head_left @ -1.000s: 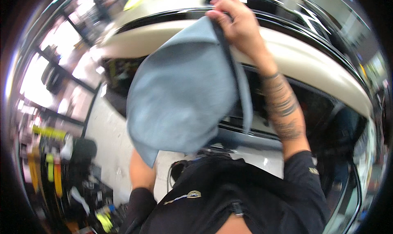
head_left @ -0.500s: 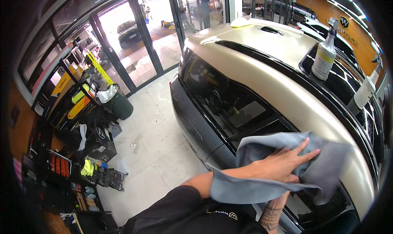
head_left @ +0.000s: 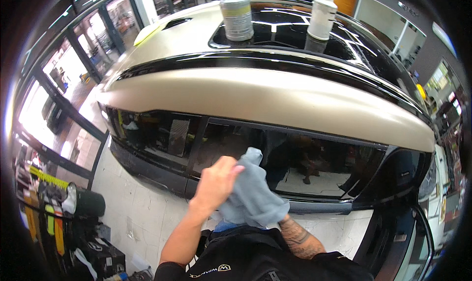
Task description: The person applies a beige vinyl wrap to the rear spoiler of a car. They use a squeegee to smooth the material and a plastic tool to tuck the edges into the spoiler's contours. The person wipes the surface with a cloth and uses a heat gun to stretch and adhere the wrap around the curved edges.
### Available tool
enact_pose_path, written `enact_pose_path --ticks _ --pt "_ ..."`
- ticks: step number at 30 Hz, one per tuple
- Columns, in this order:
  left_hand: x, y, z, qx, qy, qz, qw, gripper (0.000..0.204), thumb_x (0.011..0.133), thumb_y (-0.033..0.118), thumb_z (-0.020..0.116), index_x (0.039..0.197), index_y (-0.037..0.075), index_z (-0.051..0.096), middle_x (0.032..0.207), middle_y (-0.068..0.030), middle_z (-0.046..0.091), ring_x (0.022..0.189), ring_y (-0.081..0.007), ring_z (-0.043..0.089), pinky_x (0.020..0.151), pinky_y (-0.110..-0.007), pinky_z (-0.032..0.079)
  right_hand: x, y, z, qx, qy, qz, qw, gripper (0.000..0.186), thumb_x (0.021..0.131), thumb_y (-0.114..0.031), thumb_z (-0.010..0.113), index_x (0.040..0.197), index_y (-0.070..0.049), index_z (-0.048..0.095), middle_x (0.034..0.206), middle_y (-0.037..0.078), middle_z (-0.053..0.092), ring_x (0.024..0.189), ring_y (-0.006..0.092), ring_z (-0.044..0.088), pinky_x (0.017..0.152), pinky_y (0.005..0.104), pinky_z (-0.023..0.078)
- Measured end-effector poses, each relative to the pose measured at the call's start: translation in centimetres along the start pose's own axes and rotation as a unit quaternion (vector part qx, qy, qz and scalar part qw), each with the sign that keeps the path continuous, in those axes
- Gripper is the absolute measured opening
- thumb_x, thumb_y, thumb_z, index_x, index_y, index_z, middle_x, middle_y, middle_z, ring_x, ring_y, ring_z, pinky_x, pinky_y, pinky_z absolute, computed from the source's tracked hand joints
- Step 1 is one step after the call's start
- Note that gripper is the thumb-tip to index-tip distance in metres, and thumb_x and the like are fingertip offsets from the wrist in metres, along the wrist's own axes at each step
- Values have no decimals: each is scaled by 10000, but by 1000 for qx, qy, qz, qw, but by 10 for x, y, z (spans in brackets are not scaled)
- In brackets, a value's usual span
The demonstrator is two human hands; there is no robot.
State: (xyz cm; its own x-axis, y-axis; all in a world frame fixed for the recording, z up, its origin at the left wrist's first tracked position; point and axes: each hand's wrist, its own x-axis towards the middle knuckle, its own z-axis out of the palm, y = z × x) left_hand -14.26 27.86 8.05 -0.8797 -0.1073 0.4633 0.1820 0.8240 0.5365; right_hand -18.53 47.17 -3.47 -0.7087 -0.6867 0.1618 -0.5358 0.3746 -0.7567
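My left hand (head_left: 219, 180) grips a folded, bunched blue-grey cloth (head_left: 253, 192) in front of my body, its fingers closed on the upper left part. My right hand is covered by the cloth; only its tattooed forearm (head_left: 298, 237) shows, coming from below right, so I cannot see its fingers. Just beyond the cloth is the dark side window (head_left: 314, 158) of a car with a satin champagne roof rail (head_left: 265, 92) and black trim. Two spray bottles, one grey (head_left: 237, 23) and one white (head_left: 320, 18), stand on the glossy black roof.
A yellow item (head_left: 146, 34) lies at the roof's left end. Glass doors (head_left: 49, 104) line the left, with a dark bin (head_left: 88, 202), shelving and cases (head_left: 103, 259) below them. A tiled floor (head_left: 132, 212) runs under the car. Dark bodywork (head_left: 388, 232) is at lower right.
The cloth, earlier held up high by my right hand, is lowered and bunched. My left fingers, spread on it half a second ago, have closed. The view has swung back toward the car's side.
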Motion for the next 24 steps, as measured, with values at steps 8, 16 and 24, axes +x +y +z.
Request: enact_pose_path --ticks 8,16,24 --pt "60 -20 -23 -257 -227 176 923 192 791 181 727 862 31 629 924 -90 603 732 -243 639 608 -322 502 48 -63 -100 354 88 -109 925 902 645 -375 872 1362 -34 444 1357 148 479 1225 259 503 991 382 418" --pt "157 -51 -2 -205 158 226 939 253 840 224 710 993 28 666 922 -117 627 816 -265 623 662 -347 507 121 -102 -115 394 331 86 853 284 824 -126 698 1051 -25 561 995 48 607 932 108 560 874 276 461" --pt "185 -130 6 33 220 176 959 143 807 56 624 941 19 656 826 -120 605 697 -293 547 632 -379 419 195 -105 -264 -131 257 -234 928 443 719 42 600 1141 -41 490 996 156 555 926 266 576 852 363 480"
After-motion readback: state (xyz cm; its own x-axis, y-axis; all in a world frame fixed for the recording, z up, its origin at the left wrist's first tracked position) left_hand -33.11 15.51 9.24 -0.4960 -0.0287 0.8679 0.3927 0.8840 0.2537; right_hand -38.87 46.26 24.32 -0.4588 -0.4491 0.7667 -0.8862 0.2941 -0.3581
